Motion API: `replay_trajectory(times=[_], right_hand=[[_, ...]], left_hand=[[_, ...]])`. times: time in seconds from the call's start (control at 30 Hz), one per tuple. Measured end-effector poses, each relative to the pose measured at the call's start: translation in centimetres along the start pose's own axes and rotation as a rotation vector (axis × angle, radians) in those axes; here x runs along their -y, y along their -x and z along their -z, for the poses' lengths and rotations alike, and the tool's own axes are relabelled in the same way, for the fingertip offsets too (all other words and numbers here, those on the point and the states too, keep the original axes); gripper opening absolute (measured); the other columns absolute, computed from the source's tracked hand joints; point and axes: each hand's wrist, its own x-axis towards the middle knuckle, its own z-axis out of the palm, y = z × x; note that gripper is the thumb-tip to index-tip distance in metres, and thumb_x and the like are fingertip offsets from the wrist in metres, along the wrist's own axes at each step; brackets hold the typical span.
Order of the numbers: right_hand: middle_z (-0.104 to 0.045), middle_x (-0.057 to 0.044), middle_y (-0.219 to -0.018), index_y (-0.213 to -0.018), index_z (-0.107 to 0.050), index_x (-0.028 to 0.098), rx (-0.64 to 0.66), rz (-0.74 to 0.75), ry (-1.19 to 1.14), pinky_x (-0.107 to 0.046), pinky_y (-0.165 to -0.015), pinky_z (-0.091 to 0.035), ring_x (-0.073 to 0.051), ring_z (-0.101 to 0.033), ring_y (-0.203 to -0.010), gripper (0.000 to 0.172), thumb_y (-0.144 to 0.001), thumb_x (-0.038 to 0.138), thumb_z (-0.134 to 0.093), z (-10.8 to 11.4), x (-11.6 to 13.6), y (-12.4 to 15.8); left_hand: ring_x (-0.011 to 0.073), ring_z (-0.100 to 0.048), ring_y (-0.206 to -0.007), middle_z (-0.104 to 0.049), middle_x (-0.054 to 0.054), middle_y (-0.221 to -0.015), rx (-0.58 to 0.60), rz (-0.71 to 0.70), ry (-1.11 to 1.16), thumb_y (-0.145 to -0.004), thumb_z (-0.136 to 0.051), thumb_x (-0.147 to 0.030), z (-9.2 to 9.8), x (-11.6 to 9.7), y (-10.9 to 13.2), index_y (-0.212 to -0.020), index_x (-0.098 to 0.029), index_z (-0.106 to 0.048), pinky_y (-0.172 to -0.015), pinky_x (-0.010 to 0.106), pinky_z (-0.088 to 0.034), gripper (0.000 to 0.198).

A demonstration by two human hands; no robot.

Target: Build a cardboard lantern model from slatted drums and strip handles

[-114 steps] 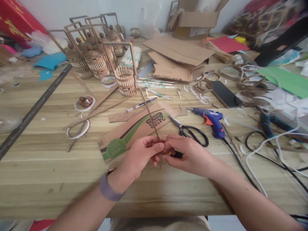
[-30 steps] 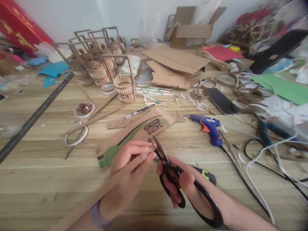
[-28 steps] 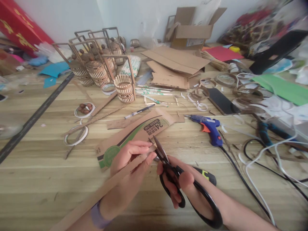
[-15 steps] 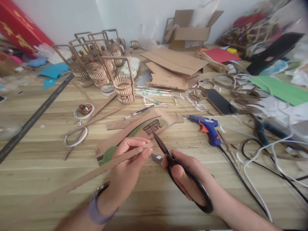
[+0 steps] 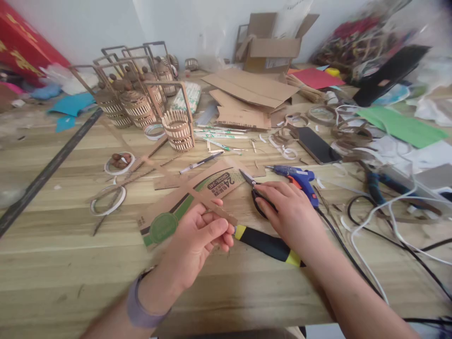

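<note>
My left hand (image 5: pixel 197 240) pinches a thin brown cardboard strip (image 5: pixel 215 208) between thumb and fingers. The strip slants up and leftward over a printed cardboard piece (image 5: pixel 183 207) that lies on the table. My right hand (image 5: pixel 286 207) is closed over the black handles of a pair of scissors (image 5: pixel 249 178), low by the tabletop. Their blades point away and to the left, at the right end of the printed cardboard. Between my hands lies a tool with a black and yellow handle (image 5: pixel 264 244); its front end is hidden behind my left fingers.
A blue glue gun (image 5: pixel 296 178) lies just beyond my right hand, its cord trailing right. Several small stick baskets (image 5: pixel 137 110) with tall handles stand at the back left. Cardboard sheets (image 5: pixel 250 92), a phone (image 5: pixel 318 145), pliers (image 5: pixel 376 188) and white cables (image 5: pixel 391 216) lie farther off.
My right hand has moved the scissors away and down towards the table, uncovering the black and yellow handle. The strip in my left hand has swung round, from pointing near-left to pointing far-left.
</note>
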Motion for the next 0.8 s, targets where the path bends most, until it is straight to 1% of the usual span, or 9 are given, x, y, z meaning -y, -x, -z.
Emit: replay_trajectory(times=[0.07, 0.1, 0.17, 0.23, 0.37, 0.5, 0.6, 0.7, 0.8], right_hand=[[-0.073, -0.01, -0.097, -0.099, -0.071, 0.02, -0.026, 0.126, -0.272, -0.038, -0.082, -0.054, -0.024, -0.068, -0.092, 0.016, -0.094, 0.019, -0.056, 0.7, 1.4, 0.1], [-0.073, -0.006, -0.093, -0.098, -0.071, 0.022, 0.005, 0.161, -0.421, -0.033, -0.077, -0.055, -0.02, -0.068, -0.087, 0.015, -0.094, 0.017, -0.057, 1.0, 2.1, 0.2], [-0.073, -0.002, -0.086, -0.096, -0.07, 0.023, 0.09, 0.175, -0.652, -0.025, -0.069, -0.055, -0.015, -0.069, -0.08, 0.012, -0.093, 0.017, -0.06, 1.4, 3.2, 0.3], [-0.073, 0.0, -0.082, -0.094, -0.069, 0.023, 0.124, 0.162, -0.76, -0.024, -0.067, -0.054, -0.014, -0.068, -0.077, 0.006, -0.092, 0.02, -0.064, 1.5, 3.8, 0.4], [-0.071, -0.001, -0.076, -0.088, -0.066, 0.022, -0.024, 0.157, -0.693, -0.025, -0.061, -0.053, -0.015, -0.066, -0.07, 0.006, -0.088, 0.026, -0.07, 1.3, 4.1, 0.8], [-0.068, 0.0, -0.072, -0.086, -0.063, 0.022, -0.145, 0.202, -0.563, -0.026, -0.059, -0.051, -0.014, -0.065, -0.066, 0.008, -0.087, 0.016, -0.068, 1.1, 4.0, 1.4], [-0.067, -0.001, -0.073, -0.085, -0.061, 0.021, -0.201, 0.261, -0.487, -0.028, -0.061, -0.051, -0.015, -0.065, -0.066, 0.01, -0.087, 0.012, -0.066, 1.0, 4.0, 1.6], [-0.068, -0.002, -0.074, -0.087, -0.061, 0.021, -0.225, 0.315, -0.441, -0.03, -0.063, -0.051, -0.015, -0.065, -0.066, 0.011, -0.087, 0.011, -0.066, 0.7, 4.0, 1.7], [-0.068, -0.001, -0.073, -0.089, -0.063, 0.02, -0.181, 0.341, -0.476, -0.03, -0.065, -0.052, -0.015, -0.065, -0.068, 0.007, -0.088, 0.014, -0.067, 0.7, 4.1, 1.5]], left_hand=[[0.0086, -0.063, -0.054, -0.07, -0.001, -0.065, 0.01, 0.022, 0.008, -0.067, -0.087, -0.027, 0.1, 0.2, -0.1, -0.092, -0.016, -0.055, -0.048, 0.015, -0.046, 0.042], [0.0083, -0.063, -0.053, -0.07, -0.001, -0.064, 0.019, 0.028, 0.009, -0.067, -0.086, -0.028, 0.1, 0.3, -0.2, -0.088, -0.015, -0.056, -0.048, 0.015, -0.046, 0.039], [0.0076, -0.062, -0.053, -0.069, -0.002, -0.063, 0.045, 0.036, 0.008, -0.068, -0.086, -0.03, 0.1, 0.5, -0.2, -0.083, -0.015, -0.057, -0.047, 0.015, -0.045, 0.035], [0.0073, -0.062, -0.053, -0.068, -0.002, -0.063, 0.063, 0.036, -0.002, -0.07, -0.085, -0.031, 0.0, 0.6, -0.3, -0.081, -0.015, -0.058, -0.046, 0.014, -0.045, 0.033], [0.0071, -0.062, -0.053, -0.068, -0.003, -0.063, 0.088, 0.029, -0.009, -0.072, -0.085, -0.032, 0.0, 0.8, -0.2, -0.082, -0.015, -0.058, -0.046, 0.014, -0.046, 0.033], [0.0071, -0.062, -0.054, -0.068, -0.002, -0.064, 0.119, 0.043, -0.026, -0.075, -0.083, -0.033, 0.2, 1.2, -0.2, -0.082, -0.014, -0.058, -0.047, 0.015, -0.047, 0.032], [0.0086, -0.064, -0.057, -0.069, -0.001, -0.067, 0.14, 0.054, -0.035, -0.072, -0.085, -0.036, 0.4, 1.4, -0.2, -0.086, -0.014, -0.059, -0.05, 0.016, -0.05, 0.037], [0.0091, -0.064, -0.058, -0.067, -0.002, -0.066, 0.148, 0.063, -0.04, -0.069, -0.087, -0.039, 0.3, 1.5, 0.0, -0.09, -0.014, -0.059, -0.051, 0.017, -0.05, 0.043], [0.0064, -0.057, -0.05, -0.062, -0.004, -0.059, 0.114, 0.097, -0.051, -0.072, -0.084, -0.041, 0.0, 1.3, 0.1, -0.081, -0.015, -0.056, -0.043, 0.014, -0.044, 0.039]])
